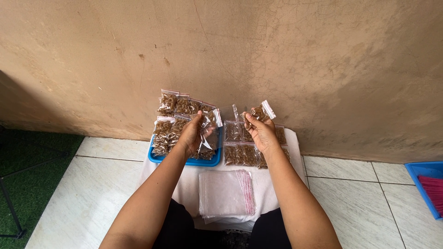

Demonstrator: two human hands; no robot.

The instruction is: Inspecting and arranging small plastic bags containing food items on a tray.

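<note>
Tan plaster wall (277, 55) was seen at the back, w/ white floor tiles (92, 193) below it. White cloth (184, 184) was spread over the lap & tiles. Blue tray (154, 158) was set on the cloth's far left, packed w/ small filled bags of brown snack (168, 103). More filled bags (240, 154) were laid on the cloth just right of the tray, in rows. Stack of empty clear zip bags (226, 193) was laid near the knees, approx. in the middle. Left hand (191, 136) was closed around a clear bag (210, 133) over the tray. Right hand (260, 133) was pinched on a small filled bag (262, 111), held up above the rows. Hands were kept a bit apart.
</note>
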